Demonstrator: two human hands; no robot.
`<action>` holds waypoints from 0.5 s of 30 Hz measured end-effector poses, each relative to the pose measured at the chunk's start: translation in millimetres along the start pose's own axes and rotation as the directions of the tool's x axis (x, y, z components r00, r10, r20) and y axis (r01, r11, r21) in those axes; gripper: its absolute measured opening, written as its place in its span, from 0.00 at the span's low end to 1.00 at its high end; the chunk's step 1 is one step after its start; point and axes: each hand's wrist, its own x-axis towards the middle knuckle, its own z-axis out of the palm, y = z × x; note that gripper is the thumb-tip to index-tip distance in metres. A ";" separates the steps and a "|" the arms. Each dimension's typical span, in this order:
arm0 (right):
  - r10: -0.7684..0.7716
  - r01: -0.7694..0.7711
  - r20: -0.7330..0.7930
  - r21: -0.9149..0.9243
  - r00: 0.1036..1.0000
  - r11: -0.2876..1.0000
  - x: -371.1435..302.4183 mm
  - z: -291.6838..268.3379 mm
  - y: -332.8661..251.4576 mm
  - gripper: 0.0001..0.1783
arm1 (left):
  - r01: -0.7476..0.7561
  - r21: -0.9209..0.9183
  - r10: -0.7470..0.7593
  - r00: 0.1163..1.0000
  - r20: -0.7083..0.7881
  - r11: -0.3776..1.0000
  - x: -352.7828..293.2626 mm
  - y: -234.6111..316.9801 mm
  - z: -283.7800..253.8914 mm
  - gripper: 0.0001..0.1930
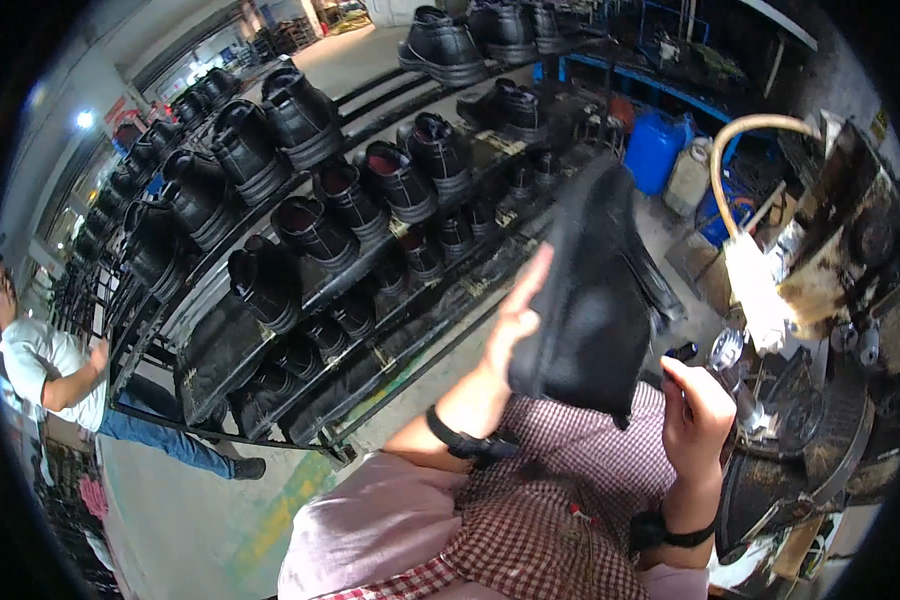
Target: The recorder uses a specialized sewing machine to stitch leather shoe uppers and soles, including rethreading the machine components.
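A black leather shoe (592, 325), blurred a little by motion, is held up in front of my chest. My left hand (511, 325) grips it from the left side along its sole edge, with part of the fingers hidden behind it. Just right of the shoe, my right hand (698, 412) is closed, fingers curled and thumb side up, apart from the shoe. A small dark piece (682, 351) shows at its fingertips; what it is I cannot make out.
A tiered metal rack (370, 290) with several black shoes fills the left and middle. To the right stands a grimy machine (820, 400) with a bright lamp (755, 285) on a curved neck. Blue jug (655, 150) behind. Another person (65, 375) is at far left.
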 end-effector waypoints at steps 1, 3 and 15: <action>0.013 -0.006 -0.059 0.118 0.998 0.993 -0.7 0.3 -2.9 0.15 | -0.074 0.000 0.074 0.995 -0.068 0.997 8.6 19.9 -9.0 0.46; 0.099 -0.100 0.014 0.218 0.995 0.971 -7.0 0.9 -10.6 0.18 | -0.221 -0.170 0.209 0.974 -0.085 0.960 42.5 63.3 -31.8 0.38; 0.221 -0.466 0.422 0.666 0.879 0.583 -37.3 -26.2 -26.0 0.19 | -0.438 -0.530 0.061 0.809 -0.585 0.726 195.1 179.4 -123.2 0.46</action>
